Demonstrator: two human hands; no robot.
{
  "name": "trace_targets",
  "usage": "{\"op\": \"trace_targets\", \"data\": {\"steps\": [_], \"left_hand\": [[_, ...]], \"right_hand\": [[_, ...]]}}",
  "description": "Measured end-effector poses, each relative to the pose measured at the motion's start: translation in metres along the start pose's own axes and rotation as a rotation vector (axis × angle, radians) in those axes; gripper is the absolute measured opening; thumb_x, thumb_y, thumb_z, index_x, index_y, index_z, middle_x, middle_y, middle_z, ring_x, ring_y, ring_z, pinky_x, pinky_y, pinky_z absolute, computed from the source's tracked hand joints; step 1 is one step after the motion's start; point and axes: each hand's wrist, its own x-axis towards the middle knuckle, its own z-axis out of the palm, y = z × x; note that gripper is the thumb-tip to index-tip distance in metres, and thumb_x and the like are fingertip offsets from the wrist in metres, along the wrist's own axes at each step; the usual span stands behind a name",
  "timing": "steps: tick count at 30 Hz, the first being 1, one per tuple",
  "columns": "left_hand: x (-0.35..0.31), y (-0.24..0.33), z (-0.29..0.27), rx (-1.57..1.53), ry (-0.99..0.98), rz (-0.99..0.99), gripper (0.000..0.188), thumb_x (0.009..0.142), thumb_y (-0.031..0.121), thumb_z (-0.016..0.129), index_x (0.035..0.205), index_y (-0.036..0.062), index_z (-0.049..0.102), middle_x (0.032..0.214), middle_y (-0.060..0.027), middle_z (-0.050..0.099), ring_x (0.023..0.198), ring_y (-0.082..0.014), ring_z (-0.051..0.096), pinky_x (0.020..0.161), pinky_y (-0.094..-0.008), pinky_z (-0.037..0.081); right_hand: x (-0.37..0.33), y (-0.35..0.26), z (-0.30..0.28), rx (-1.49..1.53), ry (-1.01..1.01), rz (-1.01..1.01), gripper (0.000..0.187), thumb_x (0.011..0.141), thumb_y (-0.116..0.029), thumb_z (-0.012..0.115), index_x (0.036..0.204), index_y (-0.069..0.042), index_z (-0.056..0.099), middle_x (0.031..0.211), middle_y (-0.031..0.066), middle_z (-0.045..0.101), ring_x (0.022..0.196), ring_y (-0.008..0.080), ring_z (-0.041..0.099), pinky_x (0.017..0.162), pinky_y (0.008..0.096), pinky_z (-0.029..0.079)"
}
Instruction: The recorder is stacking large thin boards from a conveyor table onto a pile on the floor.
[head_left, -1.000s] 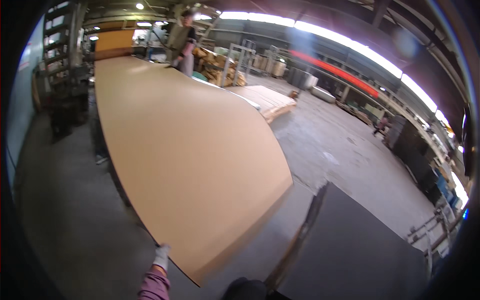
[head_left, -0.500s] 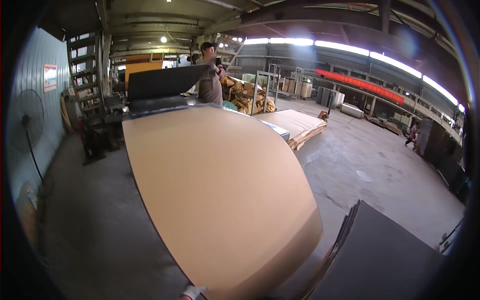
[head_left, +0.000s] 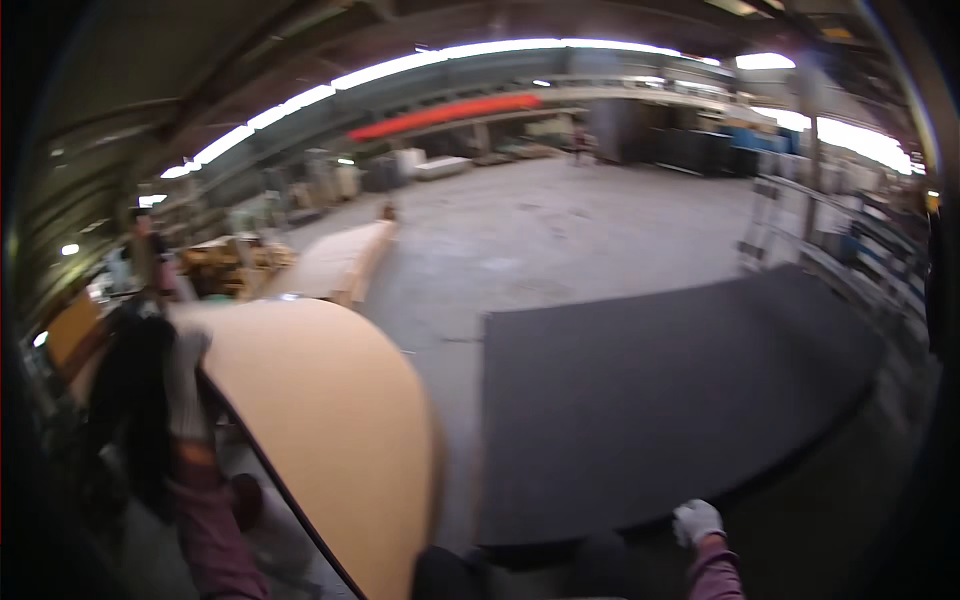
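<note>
A large tan sheet point(head_left: 310, 410) with a thin dark edge bows upward at the left. My left hand point(head_left: 187, 375), in a grey glove, is at its left edge; motion blur smears the fingers, so their grip is unclear. Beside that hand is a blurred black shape point(head_left: 130, 400) I cannot identify. On the right lies a wide dark grey sheet point(head_left: 670, 400), flat with a curved near edge. Against this near edge, my right hand point(head_left: 697, 522) in a white glove has its fingers curled; whatever they may hold is hidden.
Beyond the tan sheet stands a low stack of pale sheets point(head_left: 335, 255), with brown crumpled material point(head_left: 225, 262) to its left. Metal railings point(head_left: 830, 215) rise at the far right. Grey floor point(head_left: 500, 230) stretches behind, and a distant person point(head_left: 580, 145) is on it.
My view has swung right, so the tan sheet now sits farther left and the dark sheet shows nearly whole. My right hand has come into view at the dark sheet's near edge.
</note>
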Motion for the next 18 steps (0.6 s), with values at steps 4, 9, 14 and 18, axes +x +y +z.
{"op": "trace_targets", "data": {"steps": [4,9,14,18], "left_hand": [[0.044,-0.12,0.252,0.802,-0.645,0.367,0.037,0.096,0.031,0.048,0.12,0.0039,0.056,0.117,-0.0165,0.059,0.107,-0.0294,0.058,0.093,-0.039,0.048],[-0.162,-0.177,0.424,0.44,-1.363,0.301,0.055,0.09,0.044,0.058,0.13,0.0064,0.05,0.128,-0.0191,0.057,0.118,-0.0288,0.058,0.094,-0.0387,0.049],[-0.125,-0.133,0.306,0.374,-0.841,-0.475,0.069,0.087,0.032,0.058,0.145,0.004,0.033,0.123,-0.0174,0.059,0.112,-0.0286,0.059,0.095,-0.036,0.048],[-0.165,-0.281,0.059,1.009,-0.547,-0.453,0.077,0.094,0.045,0.057,0.148,-0.0007,0.028,0.152,-0.0209,0.033,0.141,-0.0292,0.031,0.116,-0.035,0.025]], "right_hand": [[-0.053,0.004,-0.02,0.574,-0.021,0.012,0.011,0.091,-0.017,0.061,0.095,-0.012,0.052,0.068,0.0006,0.052,0.05,0.0099,0.049,0.042,0.029,0.043],[-0.15,-0.064,-0.036,1.316,-0.184,-0.537,0.049,0.088,-0.031,0.069,0.128,-0.01,0.05,0.102,0.0047,0.059,0.088,0.0222,0.056,0.081,0.0396,0.048],[-0.136,0.026,-0.039,0.805,0.474,0.085,0.063,0.084,-0.034,0.069,0.134,-0.001,0.05,0.134,0.0167,0.053,0.122,0.0325,0.05,0.1,0.0449,0.041],[-0.083,0.115,-0.009,0.97,0.465,0.46,0.073,0.087,-0.04,0.064,0.141,0.003,0.039,0.15,0.0277,0.032,0.135,0.0428,0.035,0.106,0.0544,0.033]]}}
